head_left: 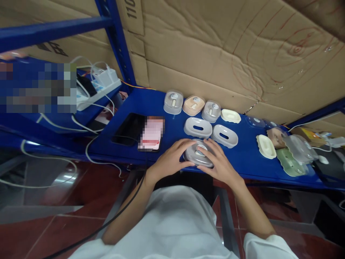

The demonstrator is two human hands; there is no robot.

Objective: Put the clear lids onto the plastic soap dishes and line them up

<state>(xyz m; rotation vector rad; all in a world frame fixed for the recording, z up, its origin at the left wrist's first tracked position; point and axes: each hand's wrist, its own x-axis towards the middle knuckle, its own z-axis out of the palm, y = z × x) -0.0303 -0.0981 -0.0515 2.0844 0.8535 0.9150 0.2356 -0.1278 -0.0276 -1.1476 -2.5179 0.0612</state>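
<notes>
A grey soap box with a clear lid and a round sticker point(192, 154) lies at the front edge of the blue table. My left hand point(176, 155) wraps its left side, thumb along the near edge. On its right side my right hand point(217, 158) curls round it, with fingers over the lid. Just behind stand two light grey oval trays point(198, 122) with a slot in the middle, one of them right of the other point(229, 133).
Lidded soap boxes, grey point(174, 108) and peach point(192, 108), line the back beside a cream dish point(230, 116). A phone point(151, 135) lies at left. Cream point(265, 147) and green dishes point(289, 163) and clear lids point(300, 147) crowd the right. Cardboard point(202, 54) walls the back.
</notes>
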